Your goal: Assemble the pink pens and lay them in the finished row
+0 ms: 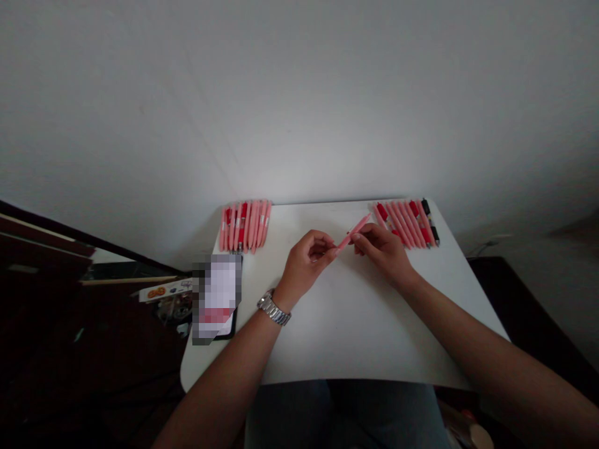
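A pink pen is held slantwise above the middle of the white table, its upper end pointing to the far right. My left hand, with a metal watch on its wrist, pinches the pen's lower left end. Fingers and thumb of my right hand close on the pen's middle. Beyond my right hand lies a row of pens, mostly pink, with some red and a black one at the right end. Another row of pink and red pens lies at the table's back left corner.
The white table stands against a pale wall. A phone-like flat object, its surface pixelated, lies along the left edge. Left of the table are cluttered items on a lower level. My legs are under the near edge.
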Motion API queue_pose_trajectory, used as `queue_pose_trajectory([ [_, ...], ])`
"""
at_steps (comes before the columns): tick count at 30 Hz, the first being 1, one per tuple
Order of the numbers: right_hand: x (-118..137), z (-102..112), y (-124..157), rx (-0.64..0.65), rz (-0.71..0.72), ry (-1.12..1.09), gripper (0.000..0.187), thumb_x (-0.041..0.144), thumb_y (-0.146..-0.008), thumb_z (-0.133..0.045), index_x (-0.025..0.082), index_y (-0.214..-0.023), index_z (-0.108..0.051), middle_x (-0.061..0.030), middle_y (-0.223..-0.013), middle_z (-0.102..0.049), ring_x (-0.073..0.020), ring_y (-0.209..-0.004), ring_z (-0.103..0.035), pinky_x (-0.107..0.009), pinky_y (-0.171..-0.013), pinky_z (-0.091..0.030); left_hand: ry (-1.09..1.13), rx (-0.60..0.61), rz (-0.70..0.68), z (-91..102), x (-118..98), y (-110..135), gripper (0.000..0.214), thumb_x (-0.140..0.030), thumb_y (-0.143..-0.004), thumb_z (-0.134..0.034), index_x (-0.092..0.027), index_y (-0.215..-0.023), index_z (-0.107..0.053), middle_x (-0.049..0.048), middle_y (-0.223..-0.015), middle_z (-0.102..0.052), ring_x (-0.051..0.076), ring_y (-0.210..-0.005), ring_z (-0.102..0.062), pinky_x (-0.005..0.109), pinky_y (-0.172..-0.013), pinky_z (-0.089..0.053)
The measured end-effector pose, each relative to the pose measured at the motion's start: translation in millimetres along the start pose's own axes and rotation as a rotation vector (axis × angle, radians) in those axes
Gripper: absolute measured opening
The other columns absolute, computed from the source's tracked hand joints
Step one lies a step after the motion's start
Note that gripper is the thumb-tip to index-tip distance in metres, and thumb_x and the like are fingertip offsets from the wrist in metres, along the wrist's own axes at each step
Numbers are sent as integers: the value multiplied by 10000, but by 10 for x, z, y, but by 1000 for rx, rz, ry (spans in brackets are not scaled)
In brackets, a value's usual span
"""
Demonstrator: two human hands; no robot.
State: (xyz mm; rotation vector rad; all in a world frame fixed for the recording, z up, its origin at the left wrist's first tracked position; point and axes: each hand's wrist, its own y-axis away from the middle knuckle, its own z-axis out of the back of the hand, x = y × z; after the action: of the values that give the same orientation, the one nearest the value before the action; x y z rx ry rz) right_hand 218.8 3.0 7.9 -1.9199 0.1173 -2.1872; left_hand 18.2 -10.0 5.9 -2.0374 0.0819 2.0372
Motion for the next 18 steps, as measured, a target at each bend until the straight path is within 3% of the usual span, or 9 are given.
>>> queue_pose_trajectory([
  [13, 27, -71, 34, 67, -47, -37, 400, 588, -791, -783, 211, -868, -674, 0, -699, -650, -132, -614, -583, -275, -576, -492, -54, -19, -25, -35, 11, 20, 225, -361, -882, -736, -182, -944, -616, 45, -941, -674, 135, -851, -657, 261, -783, -546],
  [18, 34, -95, 55, 84, -3, -23, 368, 575, -855, -727, 223, -907, -633, 0, -747, -651, -140, -654, -609, -280, -596, -500, -110, -4, -57, -43, -2, 40, 199, -360, -903, -711, -188, -943, -621, 36, -930, -672, 139, -854, -666, 275, -808, -561],
])
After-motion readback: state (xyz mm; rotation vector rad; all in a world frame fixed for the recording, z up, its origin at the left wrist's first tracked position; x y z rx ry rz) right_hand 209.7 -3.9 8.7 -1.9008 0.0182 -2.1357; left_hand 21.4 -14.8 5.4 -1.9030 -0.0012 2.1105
